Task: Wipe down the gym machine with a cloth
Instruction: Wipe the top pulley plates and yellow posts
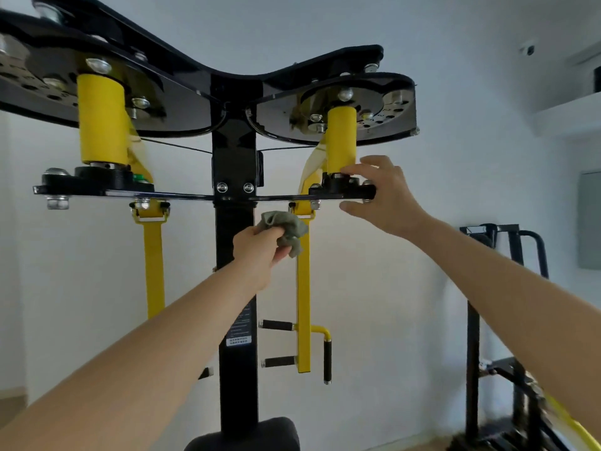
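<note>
The left hand (260, 252) is clenching a bunched green cloth (287, 229) in its fingers, pressing it against the top of the right yellow arm (303, 304) of the gym machine (234, 141), just right of the black post (234, 369). The right hand (387, 196) is bracketing the right end of the black crossbar (182, 196), fingers curved over it below the yellow cylinder (341, 141) and thumb underneath. Whether it is actually gripping I cannot tell.

The black-and-yellow gym machine (234, 151) is standing upright, and the crumpled grey-green cloth (286, 227) is pressing, bunched up, against the top of its right-side yellow hanging arm (303, 304), just beneath the black crossbar (182, 195).
</note>
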Tool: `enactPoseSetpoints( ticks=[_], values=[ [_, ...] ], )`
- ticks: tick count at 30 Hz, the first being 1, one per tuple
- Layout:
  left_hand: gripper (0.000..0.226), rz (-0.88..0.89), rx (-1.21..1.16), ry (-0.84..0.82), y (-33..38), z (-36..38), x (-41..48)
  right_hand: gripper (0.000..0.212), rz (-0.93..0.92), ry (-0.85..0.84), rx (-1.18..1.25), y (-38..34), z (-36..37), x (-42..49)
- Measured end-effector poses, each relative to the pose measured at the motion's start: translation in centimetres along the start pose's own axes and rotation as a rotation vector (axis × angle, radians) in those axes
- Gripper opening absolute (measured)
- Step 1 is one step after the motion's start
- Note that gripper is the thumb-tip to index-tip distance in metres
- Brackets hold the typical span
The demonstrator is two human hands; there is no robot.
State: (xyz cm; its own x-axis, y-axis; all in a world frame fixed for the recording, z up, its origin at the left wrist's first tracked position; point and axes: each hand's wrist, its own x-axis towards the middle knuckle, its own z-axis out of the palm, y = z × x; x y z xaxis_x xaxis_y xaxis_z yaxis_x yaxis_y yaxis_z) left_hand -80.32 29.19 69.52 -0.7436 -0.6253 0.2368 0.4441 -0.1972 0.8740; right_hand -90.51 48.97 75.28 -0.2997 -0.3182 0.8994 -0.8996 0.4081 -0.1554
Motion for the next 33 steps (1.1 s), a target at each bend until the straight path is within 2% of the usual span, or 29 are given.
enactPoseSetpoints(
  ticks=[2,5,8,13,15,16,18,19,20,22,27,33],
  values=[
    [0.027,-0.06,-0.132,0.047,-0.2,1.4,0.6,0.06,-0.043,-0.062,0.112,0.9,0.1,0.1],
    [0.032,-0.095,-0.285,0.063,0.2,3.1,1.2,0.068,-0.095,-0.073,0.124,1.8,0.6,-0.6],
    [0.027,-0.082,-0.391,0.017,0.6,4.3,1.0,0.072,-0.14,-0.065,0.137,2.8,1.1,-1.1],
    [0.037,-0.006,-0.594,0.067,-0.7,4.6,1.6,0.075,-0.166,-0.098,0.133,3.2,0.7,-1.0],
    [0.045,-0.072,-0.832,-0.047,-1.1,4.9,2.3,0.081,-0.174,-0.125,0.111,3.4,0.9,-1.2],
    [0.044,-0.068,-0.861,-0.047,-1.3,5.1,2.3,0.084,-0.181,-0.131,0.101,3.5,1.0,-1.3],
    [0.033,0.021,-0.765,0.019,-1.6,6.1,1.3,0.088,-0.187,-0.133,0.108,3.7,1.3,-1.3],
    [0.024,0.051,-0.624,0.04,-1.7,6.7,0.5,0.089,-0.188,-0.135,0.122,3.8,1.3,-1.3],
    [0.018,-0.018,-0.607,0.064,-1.6,7.1,0.0,0.09,-0.191,-0.139,0.13,3.8,1.3,-1.2],
    [0.018,-0.053,-0.589,0.062,-1.8,7.6,-0.2,0.091,-0.2,-0.148,0.124,3.9,1.3,-1.3],
    [0.013,0.032,-0.537,-0.009,-2.2,6.8,-0.4,0.088,-0.232,-0.152,0.037,4.0,0.6,-0.8],
    [0.008,0.133,-0.51,-0.018,-1.3,7.2,-1.5,0.093,-0.256,-0.311,-0.02,4.4,-1.7,0.3]
  ],
)
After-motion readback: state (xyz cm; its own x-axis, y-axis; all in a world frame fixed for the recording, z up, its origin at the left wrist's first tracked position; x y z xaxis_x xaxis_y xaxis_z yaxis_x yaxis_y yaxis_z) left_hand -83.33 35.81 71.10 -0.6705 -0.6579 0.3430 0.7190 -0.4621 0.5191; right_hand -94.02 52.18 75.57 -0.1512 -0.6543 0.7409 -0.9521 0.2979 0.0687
